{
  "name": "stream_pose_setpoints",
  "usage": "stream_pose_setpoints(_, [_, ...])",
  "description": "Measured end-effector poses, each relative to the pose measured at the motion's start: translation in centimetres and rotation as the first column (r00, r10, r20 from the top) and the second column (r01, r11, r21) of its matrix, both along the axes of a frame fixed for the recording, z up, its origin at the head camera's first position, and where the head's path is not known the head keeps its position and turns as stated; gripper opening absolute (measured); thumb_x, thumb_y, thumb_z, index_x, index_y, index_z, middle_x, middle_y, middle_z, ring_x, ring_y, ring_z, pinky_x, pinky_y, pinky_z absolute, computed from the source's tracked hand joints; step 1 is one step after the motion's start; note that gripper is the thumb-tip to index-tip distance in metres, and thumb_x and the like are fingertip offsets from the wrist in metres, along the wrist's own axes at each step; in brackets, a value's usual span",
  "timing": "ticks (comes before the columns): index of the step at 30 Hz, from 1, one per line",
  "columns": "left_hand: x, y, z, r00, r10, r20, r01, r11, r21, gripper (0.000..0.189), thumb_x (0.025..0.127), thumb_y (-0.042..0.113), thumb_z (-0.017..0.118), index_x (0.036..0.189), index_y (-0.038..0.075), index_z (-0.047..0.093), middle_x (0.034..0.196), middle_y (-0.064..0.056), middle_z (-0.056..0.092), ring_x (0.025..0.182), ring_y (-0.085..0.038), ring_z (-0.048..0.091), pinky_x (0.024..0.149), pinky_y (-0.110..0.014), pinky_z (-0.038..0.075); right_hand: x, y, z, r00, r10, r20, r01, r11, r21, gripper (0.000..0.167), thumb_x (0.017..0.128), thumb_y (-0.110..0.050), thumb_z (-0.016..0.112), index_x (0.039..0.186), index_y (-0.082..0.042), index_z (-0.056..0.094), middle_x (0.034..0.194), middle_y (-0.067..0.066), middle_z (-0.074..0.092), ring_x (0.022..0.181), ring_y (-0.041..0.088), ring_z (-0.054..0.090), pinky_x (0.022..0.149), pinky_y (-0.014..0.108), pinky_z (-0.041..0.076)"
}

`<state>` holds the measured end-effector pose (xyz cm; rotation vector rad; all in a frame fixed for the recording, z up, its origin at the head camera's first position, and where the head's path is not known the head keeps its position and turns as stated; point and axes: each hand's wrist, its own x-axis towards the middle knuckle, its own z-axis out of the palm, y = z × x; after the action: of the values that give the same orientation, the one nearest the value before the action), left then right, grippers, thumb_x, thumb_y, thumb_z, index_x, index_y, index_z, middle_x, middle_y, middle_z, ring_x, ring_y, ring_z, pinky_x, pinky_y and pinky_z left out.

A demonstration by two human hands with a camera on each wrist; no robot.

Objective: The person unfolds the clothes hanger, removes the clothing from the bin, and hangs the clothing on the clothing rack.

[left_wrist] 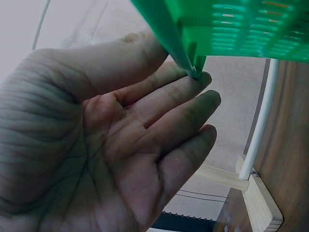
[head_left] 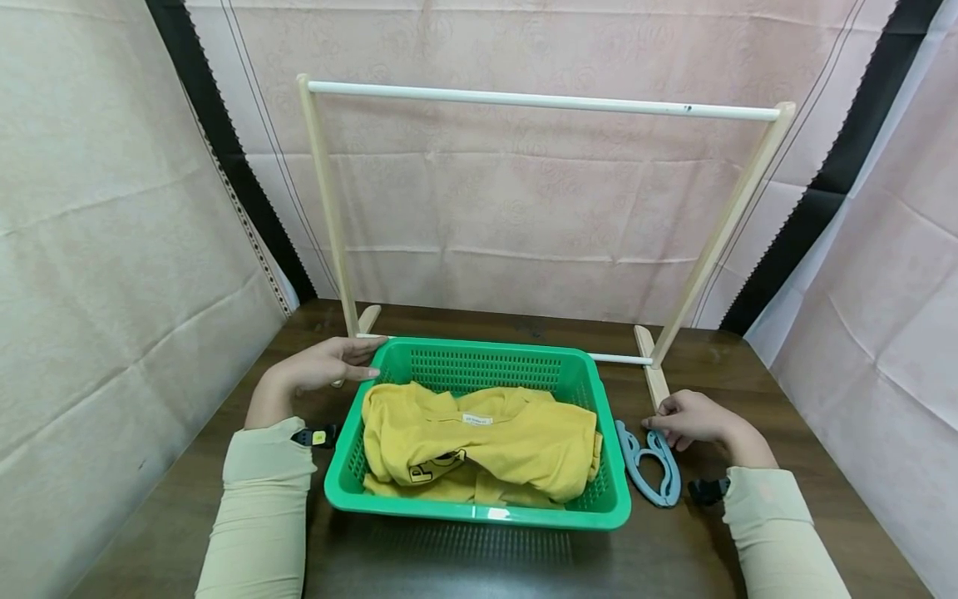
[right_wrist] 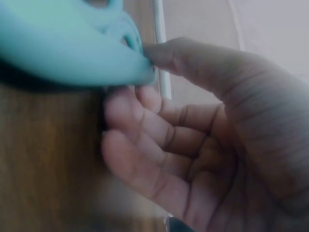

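Centre: we list basket (head_left: 419,513), smooth glossy plastic; shirt (head_left: 494,445), matt cloth. Lower right: hanger (head_left: 673,476), smooth plastic. Right: rack post (head_left: 722,237), matt wood. Bottom: tabletop (head_left: 419,574), glossy wood-grain.

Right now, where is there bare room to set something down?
Table before the basket, between the sleeves; also between the right hand and right curtain. Crowded: the basket's right, where that hand pinches a blue object, and its left rim, at the left hand.

There is room to pass under the white upper rail (head_left: 539,100), over the green basket (head_left: 486,366); left post (head_left: 326,200) and right post (head_left: 722,233) flank it.
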<state>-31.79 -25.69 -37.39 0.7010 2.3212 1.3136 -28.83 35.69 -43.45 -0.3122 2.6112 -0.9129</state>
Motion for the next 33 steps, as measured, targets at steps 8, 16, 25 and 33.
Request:
stream_pose_setpoints(8, [0.0, -0.1, -0.1, 1.0, 0.013, 0.019, -0.013, 1.0, 0.013, 0.074, 0.099, 0.02, 0.067, 0.158, 0.004, 0.027, 0.162, -0.018, 0.027, 0.149, -0.036, 0.025, 0.115, -0.055, 0.029, -0.2, 0.3, -0.3, 0.997, 0.027, 0.077, -0.018, 0.993, -0.117, 0.028, 0.1, -0.025, 0.064, 0.087, 0.0, 0.061, 0.082, 0.012, 0.068, 0.068, 0.023, 0.064, 0.062, 0.039, 0.059])
stream_pose_setpoints(16, [-0.2, -0.1, -0.1, 1.0, 0.008, 0.013, -0.008, 1.0, 0.005, 0.074, 0.099, 0.02, 0.066, 0.159, 0.003, 0.025, 0.163, -0.018, 0.025, 0.149, -0.037, 0.023, 0.115, -0.055, 0.028, -0.5, 0.9, -0.5, 0.988, 0.111, 0.104, -0.092, 0.98, -0.178, 0.027, 0.103, -0.021, 0.06, 0.111, 0.004, 0.066, 0.087, 0.009, 0.063, 0.073, 0.022, 0.062, 0.066, 0.04, 0.06])
stream_pose_setpoints(25, [-0.3, 0.1, 0.1, 1.0, 0.015, 0.021, -0.015, 1.0, 0.006, 0.072, 0.099, 0.019, 0.066, 0.159, 0.006, 0.027, 0.162, -0.016, 0.028, 0.148, -0.035, 0.028, 0.115, -0.055, 0.03, -0.6, 1.6, -0.3, 0.972, 0.175, 0.154, -0.126, 0.95, -0.286, 0.031, 0.104, -0.015, 0.057, 0.12, 0.012, 0.058, 0.1, 0.013, 0.063, 0.085, 0.023, 0.066, 0.075, 0.042, 0.06])
stream_pose_setpoints(33, [-0.3, 0.0, -0.1, 0.999, 0.015, 0.035, -0.016, 1.0, 0.006, 0.073, 0.099, 0.018, 0.066, 0.159, 0.006, 0.026, 0.162, -0.016, 0.027, 0.149, -0.034, 0.025, 0.116, -0.054, 0.028, -0.7, 2.1, -0.6, 0.975, 0.181, 0.128, -0.126, 0.928, -0.351, 0.034, 0.103, -0.013, 0.058, 0.124, 0.013, 0.056, 0.11, 0.018, 0.066, 0.092, 0.019, 0.066, 0.081, 0.041, 0.059])
